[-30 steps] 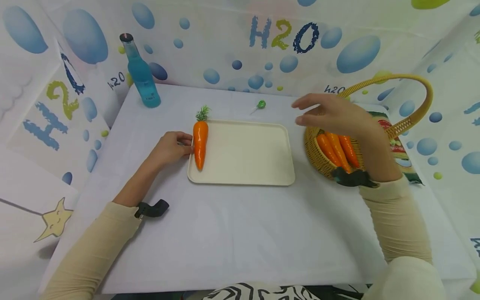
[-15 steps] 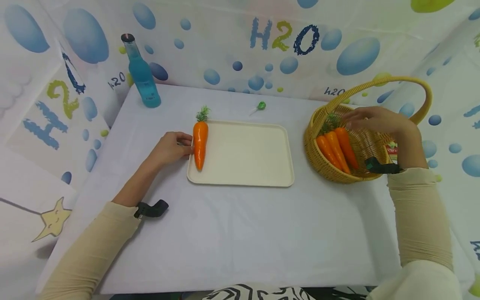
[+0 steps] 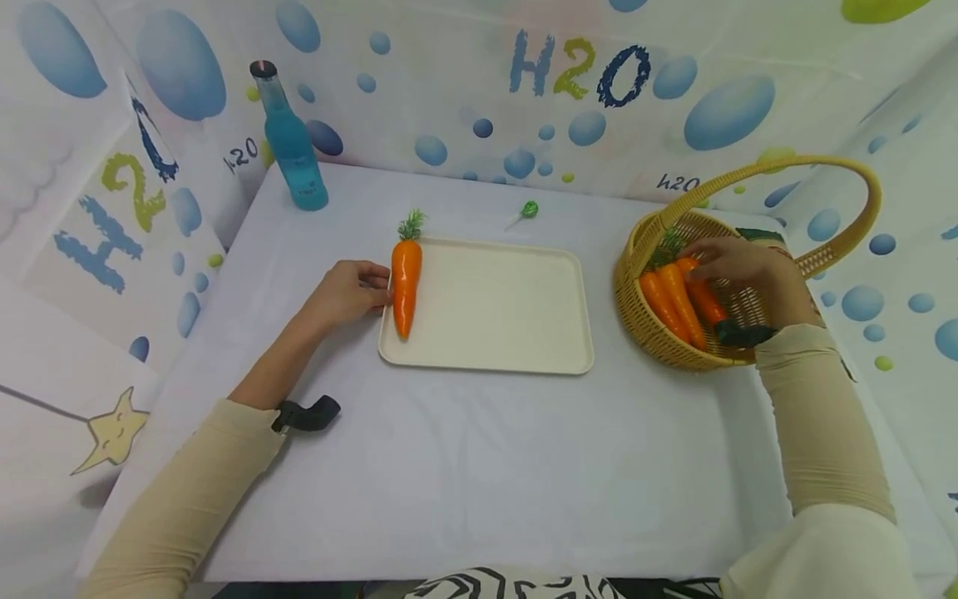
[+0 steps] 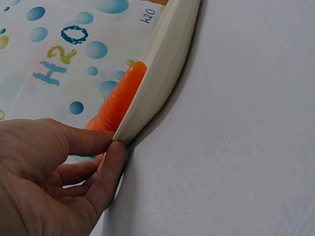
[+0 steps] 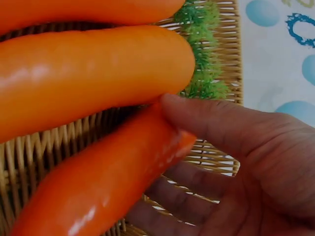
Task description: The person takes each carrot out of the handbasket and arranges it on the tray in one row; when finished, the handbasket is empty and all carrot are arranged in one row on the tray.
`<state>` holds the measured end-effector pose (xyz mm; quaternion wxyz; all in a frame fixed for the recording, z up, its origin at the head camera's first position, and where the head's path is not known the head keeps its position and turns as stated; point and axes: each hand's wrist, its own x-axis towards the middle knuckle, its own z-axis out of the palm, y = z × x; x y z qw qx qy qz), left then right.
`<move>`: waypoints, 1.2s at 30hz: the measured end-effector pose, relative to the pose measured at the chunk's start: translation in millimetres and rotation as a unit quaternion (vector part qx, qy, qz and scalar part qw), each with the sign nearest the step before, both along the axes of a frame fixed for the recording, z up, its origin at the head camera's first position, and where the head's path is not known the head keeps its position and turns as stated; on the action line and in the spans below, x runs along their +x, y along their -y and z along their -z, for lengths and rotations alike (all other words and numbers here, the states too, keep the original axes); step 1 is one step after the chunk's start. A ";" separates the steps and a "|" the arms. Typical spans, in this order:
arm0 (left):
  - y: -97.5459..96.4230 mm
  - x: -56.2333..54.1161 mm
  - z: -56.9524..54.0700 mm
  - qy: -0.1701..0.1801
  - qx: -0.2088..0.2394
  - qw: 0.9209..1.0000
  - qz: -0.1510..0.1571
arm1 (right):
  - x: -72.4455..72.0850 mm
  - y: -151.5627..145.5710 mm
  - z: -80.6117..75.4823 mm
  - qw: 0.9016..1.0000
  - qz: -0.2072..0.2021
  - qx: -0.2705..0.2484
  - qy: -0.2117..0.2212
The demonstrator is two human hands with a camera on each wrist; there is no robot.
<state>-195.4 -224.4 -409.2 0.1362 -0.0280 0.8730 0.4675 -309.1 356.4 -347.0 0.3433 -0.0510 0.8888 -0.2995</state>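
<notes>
My left hand (image 3: 340, 293) pinches the left rim of a cream tray (image 3: 494, 308) between thumb and forefinger, clearest in the left wrist view. An orange carrot (image 3: 406, 283) with a green leafy top lies along that side of the tray. At the right, my right hand (image 3: 737, 264) reaches into a yellow wicker basket (image 3: 636, 333) holding several carrots. In the right wrist view its thumb and fingers hold the upper end of the rightmost, redder carrot (image 5: 98, 177); the fingers are partly hidden behind it. Other carrots (image 5: 88, 73) lie alongside, near green leaves.
A bottle of blue liquid (image 3: 294, 150) stands at the back left. A green lollipop (image 3: 530, 209) lies behind the tray. The basket's tall handle (image 3: 846, 170) arches over to the right, and a printed packet (image 3: 759, 235) lies partly hidden behind the basket.
My right hand has moved right from above the basket's left side, then down into it, and has taken hold of a carrot. The left hand stays at the tray's rim.
</notes>
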 end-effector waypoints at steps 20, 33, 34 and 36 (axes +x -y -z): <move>-1.1 -1.8 -5.1 0.007 -0.011 1.000 0.003 | 47.4 5.9 -65.3 0.990 -0.001 0.079 -0.121; -0.4 -3.5 -5.8 0.010 -0.005 1.000 0.006 | 117.0 60.9 -131.2 0.973 -0.031 0.093 -0.209; -0.3 -3.8 -5.5 0.010 -0.004 1.000 0.006 | 120.7 65.8 -133.8 0.969 -0.040 0.096 -0.222; -0.3 -4.5 -4.8 0.009 -0.003 1.000 0.010 | 127.7 75.8 -137.4 0.960 -0.058 0.103 -0.252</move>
